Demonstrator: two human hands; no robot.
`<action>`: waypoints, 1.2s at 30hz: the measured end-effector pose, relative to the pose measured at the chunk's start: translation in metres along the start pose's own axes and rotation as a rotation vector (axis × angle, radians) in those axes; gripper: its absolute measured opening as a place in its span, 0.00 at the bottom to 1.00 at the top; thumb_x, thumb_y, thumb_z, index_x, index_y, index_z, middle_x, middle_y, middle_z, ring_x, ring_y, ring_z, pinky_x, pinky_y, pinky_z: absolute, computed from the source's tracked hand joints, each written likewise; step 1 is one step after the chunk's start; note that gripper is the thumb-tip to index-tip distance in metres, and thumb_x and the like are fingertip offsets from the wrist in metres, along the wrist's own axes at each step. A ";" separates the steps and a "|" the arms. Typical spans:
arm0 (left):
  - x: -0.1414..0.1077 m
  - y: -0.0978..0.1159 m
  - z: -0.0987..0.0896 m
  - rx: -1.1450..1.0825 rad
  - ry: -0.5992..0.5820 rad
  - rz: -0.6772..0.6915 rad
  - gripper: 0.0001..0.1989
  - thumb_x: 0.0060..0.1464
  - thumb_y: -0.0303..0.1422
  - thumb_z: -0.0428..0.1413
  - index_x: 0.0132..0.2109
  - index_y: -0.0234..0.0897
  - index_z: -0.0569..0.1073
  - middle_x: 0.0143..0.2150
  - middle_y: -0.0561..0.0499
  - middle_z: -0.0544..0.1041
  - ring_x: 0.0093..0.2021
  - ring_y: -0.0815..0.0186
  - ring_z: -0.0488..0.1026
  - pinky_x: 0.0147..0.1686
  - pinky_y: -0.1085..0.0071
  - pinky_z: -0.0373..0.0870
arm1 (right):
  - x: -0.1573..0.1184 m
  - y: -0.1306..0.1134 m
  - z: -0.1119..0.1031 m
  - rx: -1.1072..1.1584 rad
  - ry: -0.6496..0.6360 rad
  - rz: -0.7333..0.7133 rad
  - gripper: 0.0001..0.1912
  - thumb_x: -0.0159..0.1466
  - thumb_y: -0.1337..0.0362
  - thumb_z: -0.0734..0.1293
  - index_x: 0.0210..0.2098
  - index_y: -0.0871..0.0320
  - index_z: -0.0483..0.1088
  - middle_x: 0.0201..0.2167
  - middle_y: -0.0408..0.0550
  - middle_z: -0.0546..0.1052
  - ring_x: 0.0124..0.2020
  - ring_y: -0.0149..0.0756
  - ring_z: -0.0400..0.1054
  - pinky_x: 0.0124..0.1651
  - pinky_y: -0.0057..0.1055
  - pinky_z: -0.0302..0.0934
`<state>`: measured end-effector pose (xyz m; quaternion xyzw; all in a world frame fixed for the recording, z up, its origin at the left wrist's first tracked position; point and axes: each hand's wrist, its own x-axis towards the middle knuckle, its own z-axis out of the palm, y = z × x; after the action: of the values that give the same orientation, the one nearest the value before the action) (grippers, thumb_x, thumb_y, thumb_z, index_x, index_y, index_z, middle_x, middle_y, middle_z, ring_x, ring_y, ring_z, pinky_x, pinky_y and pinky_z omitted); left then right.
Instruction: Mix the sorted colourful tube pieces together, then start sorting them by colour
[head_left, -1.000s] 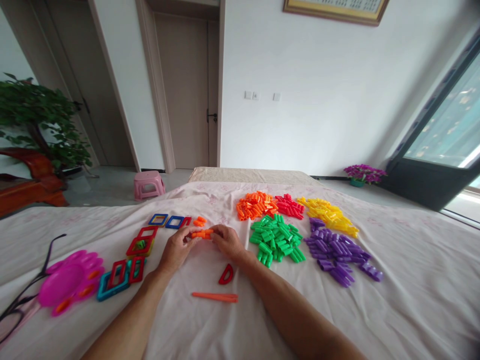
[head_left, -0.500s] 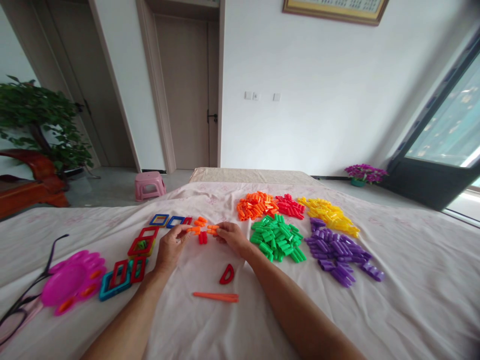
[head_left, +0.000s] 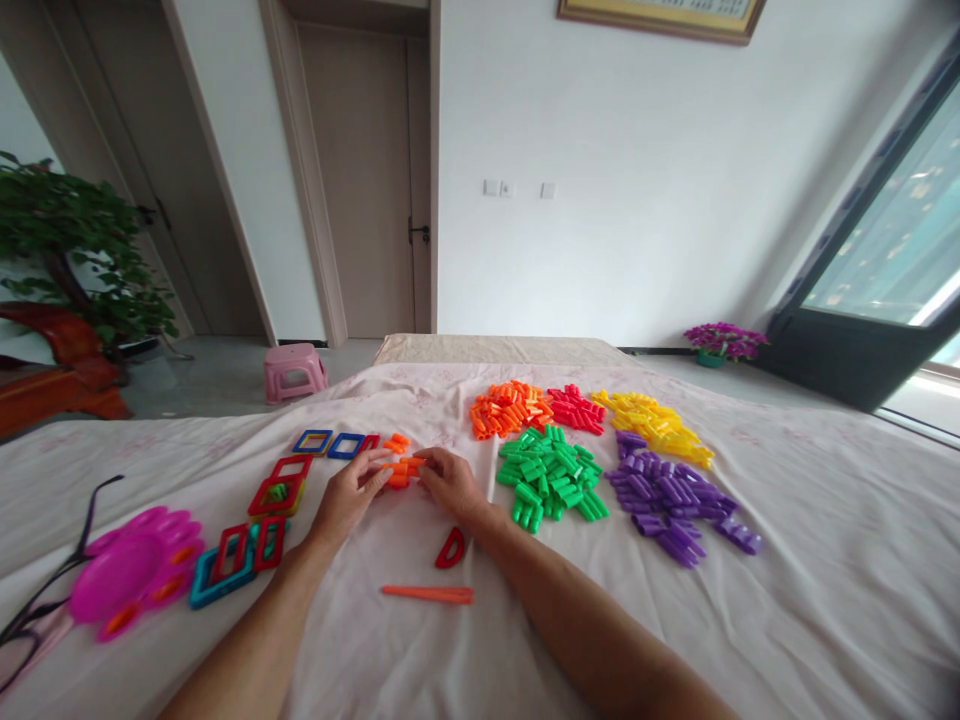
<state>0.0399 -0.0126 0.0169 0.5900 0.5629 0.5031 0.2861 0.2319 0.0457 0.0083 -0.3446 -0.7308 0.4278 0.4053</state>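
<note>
My left hand pinches the left side of a small group of orange plastic pieces. On the group's right side, the fingers of my right hand are closed on the orange pieces too. The pieces in the two hands touch or nearly touch. Just behind them lie loose orange pieces. Nearer the camera rest a red D-shaped piece and orange sticks. No red piece shows between the hands.
Piles of orange, red, green, yellow and purple pieces lie right. Magnetic frames, a pink tray and glasses are left on the cloth.
My hands have come closer together, bringing the orange pieces to the middle. The red pieces between them have gone out of sight. The view has shifted slightly.
</note>
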 end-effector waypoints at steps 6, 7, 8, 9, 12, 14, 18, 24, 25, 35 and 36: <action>0.001 -0.003 -0.001 0.095 -0.004 0.005 0.23 0.53 0.46 0.56 0.51 0.37 0.76 0.49 0.44 0.80 0.48 0.58 0.77 0.47 0.65 0.73 | 0.001 -0.002 0.000 -0.014 0.006 0.029 0.16 0.61 0.65 0.63 0.47 0.57 0.74 0.27 0.42 0.74 0.26 0.30 0.67 0.28 0.24 0.59; 0.001 -0.004 -0.001 0.099 -0.006 0.003 0.23 0.53 0.46 0.56 0.51 0.37 0.76 0.49 0.44 0.80 0.48 0.58 0.77 0.47 0.65 0.73 | 0.001 -0.002 -0.001 -0.040 0.015 0.032 0.16 0.61 0.66 0.63 0.47 0.57 0.74 0.28 0.43 0.74 0.27 0.30 0.67 0.28 0.24 0.59; 0.001 -0.003 0.000 0.097 -0.010 -0.001 0.23 0.53 0.46 0.55 0.51 0.37 0.76 0.48 0.44 0.81 0.48 0.58 0.77 0.47 0.66 0.73 | 0.001 -0.003 -0.001 -0.062 0.019 0.032 0.15 0.61 0.66 0.63 0.46 0.56 0.74 0.28 0.43 0.75 0.27 0.30 0.67 0.29 0.24 0.59; 0.001 -0.003 0.000 0.088 -0.013 -0.005 0.23 0.53 0.47 0.55 0.51 0.37 0.76 0.48 0.44 0.81 0.48 0.58 0.77 0.47 0.66 0.73 | 0.000 -0.004 -0.001 -0.074 0.017 0.031 0.15 0.60 0.66 0.63 0.46 0.56 0.74 0.29 0.43 0.75 0.27 0.30 0.67 0.29 0.24 0.60; 0.001 0.000 0.001 0.048 -0.022 -0.009 0.23 0.53 0.46 0.56 0.51 0.37 0.76 0.49 0.45 0.80 0.47 0.59 0.78 0.46 0.67 0.74 | -0.002 -0.010 -0.003 -0.065 -0.016 0.015 0.15 0.61 0.66 0.64 0.46 0.56 0.74 0.29 0.43 0.76 0.28 0.30 0.67 0.30 0.25 0.60; 0.001 0.002 0.002 0.034 -0.026 -0.004 0.22 0.52 0.46 0.56 0.50 0.37 0.76 0.49 0.45 0.80 0.47 0.59 0.78 0.46 0.67 0.73 | -0.003 -0.014 -0.004 -0.062 -0.033 -0.013 0.14 0.61 0.64 0.65 0.46 0.57 0.74 0.30 0.43 0.77 0.28 0.31 0.68 0.31 0.25 0.61; 0.000 0.006 0.003 0.029 -0.027 -0.006 0.21 0.52 0.44 0.57 0.49 0.36 0.76 0.48 0.45 0.81 0.47 0.59 0.78 0.47 0.66 0.73 | -0.004 -0.018 -0.005 -0.114 -0.048 -0.060 0.17 0.59 0.57 0.70 0.46 0.57 0.74 0.34 0.45 0.78 0.32 0.33 0.70 0.35 0.27 0.62; -0.002 0.008 0.006 0.039 -0.050 -0.003 0.21 0.53 0.45 0.57 0.49 0.36 0.76 0.46 0.45 0.81 0.46 0.59 0.78 0.46 0.67 0.73 | -0.005 -0.020 -0.004 -0.206 -0.030 -0.069 0.17 0.58 0.58 0.70 0.45 0.56 0.75 0.36 0.46 0.78 0.33 0.33 0.70 0.36 0.28 0.62; -0.002 0.008 0.006 0.043 -0.048 -0.005 0.21 0.52 0.45 0.57 0.49 0.36 0.77 0.46 0.46 0.82 0.45 0.59 0.79 0.46 0.67 0.74 | -0.005 -0.019 -0.003 -0.202 -0.026 -0.063 0.16 0.58 0.58 0.70 0.45 0.57 0.75 0.36 0.46 0.78 0.33 0.33 0.70 0.36 0.28 0.62; 0.000 0.000 0.006 0.076 -0.035 -0.055 0.21 0.56 0.45 0.52 0.49 0.35 0.76 0.41 0.46 0.82 0.39 0.60 0.80 0.42 0.67 0.75 | 0.021 -0.014 -0.026 0.674 0.308 0.279 0.16 0.56 0.53 0.71 0.36 0.59 0.72 0.27 0.45 0.76 0.27 0.31 0.71 0.31 0.26 0.64; -0.001 0.000 0.007 0.079 -0.034 -0.054 0.20 0.56 0.44 0.53 0.48 0.36 0.76 0.40 0.47 0.83 0.40 0.60 0.80 0.43 0.67 0.75 | 0.024 -0.016 -0.033 0.816 0.360 0.282 0.16 0.57 0.53 0.70 0.36 0.59 0.71 0.29 0.46 0.77 0.30 0.32 0.72 0.33 0.27 0.66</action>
<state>0.0459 -0.0116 0.0143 0.5940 0.5931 0.4624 0.2857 0.2478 0.0715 0.0398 -0.3217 -0.3669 0.6646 0.5658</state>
